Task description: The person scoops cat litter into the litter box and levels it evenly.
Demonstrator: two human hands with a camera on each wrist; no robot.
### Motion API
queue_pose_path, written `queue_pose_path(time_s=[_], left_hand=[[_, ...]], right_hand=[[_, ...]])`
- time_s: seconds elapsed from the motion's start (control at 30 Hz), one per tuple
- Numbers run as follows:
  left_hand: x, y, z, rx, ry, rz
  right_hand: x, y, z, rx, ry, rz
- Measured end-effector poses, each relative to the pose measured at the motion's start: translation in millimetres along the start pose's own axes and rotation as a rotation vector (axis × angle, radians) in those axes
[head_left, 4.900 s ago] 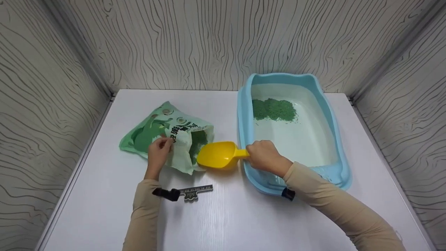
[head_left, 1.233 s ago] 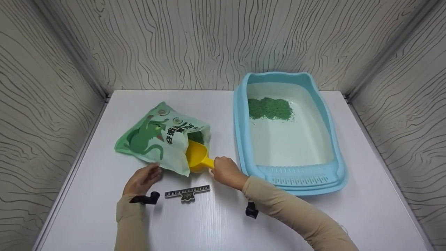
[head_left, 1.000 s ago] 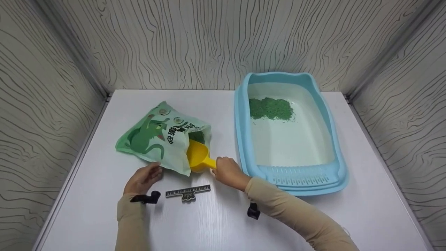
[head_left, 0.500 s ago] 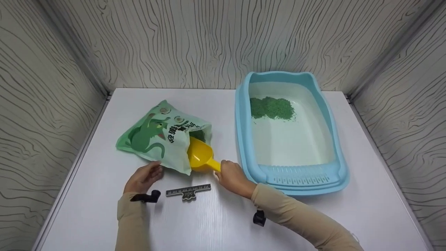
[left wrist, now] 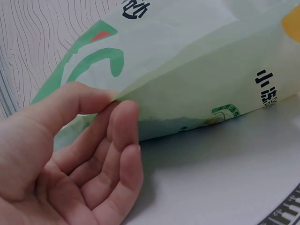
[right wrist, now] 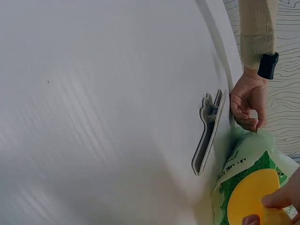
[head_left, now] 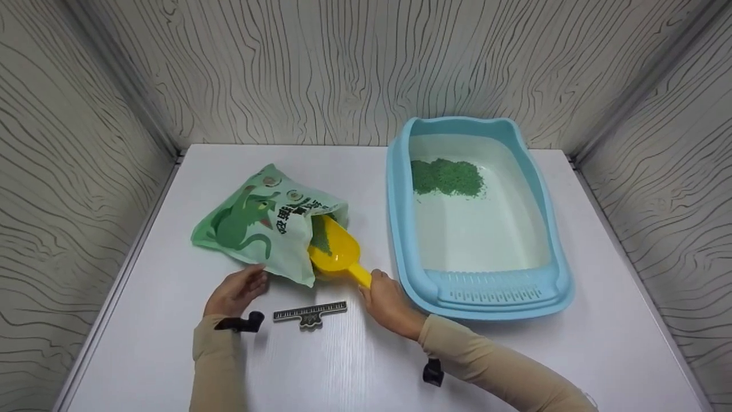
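My left hand (head_left: 235, 292) pinches the near side edge of a green cat litter bag (head_left: 251, 229) between thumb and index finger; the left wrist view shows the pinched fold (left wrist: 117, 99). The bag lies on its side with its mouth to the right. My right hand (head_left: 390, 303) grips the handle of a yellow scoop (head_left: 342, 252), whose front is still inside the bag's mouth. Green litter (head_left: 321, 236) shows in the scoop's bowl. The scoop's tip is hidden by the bag. In the right wrist view, the scoop (right wrist: 251, 194) covers part of the bag's opening.
A light blue litter box (head_left: 394, 229) stands to the right, with a heap of green litter (head_left: 452, 177) at its far left. A dark metal clip (head_left: 310, 315) lies on the white table (head_left: 320, 372) between my forearms. Wood-patterned panels (head_left: 366, 68) enclose the table.
My left hand has shifted from the bag's opening to its near side edge. The scoop went into the bag, then drew partly back toward the lower right, with litter now showing in it.
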State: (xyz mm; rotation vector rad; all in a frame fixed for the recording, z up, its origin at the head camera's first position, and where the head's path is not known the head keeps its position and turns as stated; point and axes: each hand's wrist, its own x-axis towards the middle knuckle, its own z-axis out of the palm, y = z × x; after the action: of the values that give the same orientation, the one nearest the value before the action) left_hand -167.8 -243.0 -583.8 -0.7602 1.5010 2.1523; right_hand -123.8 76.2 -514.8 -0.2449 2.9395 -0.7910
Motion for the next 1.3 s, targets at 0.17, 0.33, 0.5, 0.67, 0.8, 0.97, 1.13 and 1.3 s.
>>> queue_pose_path(time_s=[0.17,0.33,0.5,0.67,0.8,0.97,1.13,1.3], left_hand=[[0.4,0.9,0.6,-0.004,-0.002,-0.004],[0.1,2.2,2.4,-0.008,0.017,-0.014],[-0.6,3.3,2.2,-0.019,0.000,-0.017],[-0.4,3.4,1.1,-0.029,-0.017,-0.017],[-0.1,3.2,0.3,-0.037,-0.022,-0.017],[0.5,3.0,0.2,-0.048,-0.022,-0.010],[0.8,1.4,-1.0,-0.050,-0.037,-0.008],[1.2,1.5,-1.5,-0.044,-0.055,-0.008]], right_hand=[[0,3,-5,-0.009,0.026,-0.053],[0,1,-17,-0.029,-0.005,-0.085],[4,0,-38,-0.011,-0.070,-0.108],[11,5,-58,-0.013,-0.106,-0.165],[17,12,-72,-0.017,-0.155,-0.176],[21,20,-89,-0.045,-0.198,-0.192],[21,28,-102,-0.094,-0.208,-0.253],[21,37,-109,-0.102,-0.215,-0.295]])
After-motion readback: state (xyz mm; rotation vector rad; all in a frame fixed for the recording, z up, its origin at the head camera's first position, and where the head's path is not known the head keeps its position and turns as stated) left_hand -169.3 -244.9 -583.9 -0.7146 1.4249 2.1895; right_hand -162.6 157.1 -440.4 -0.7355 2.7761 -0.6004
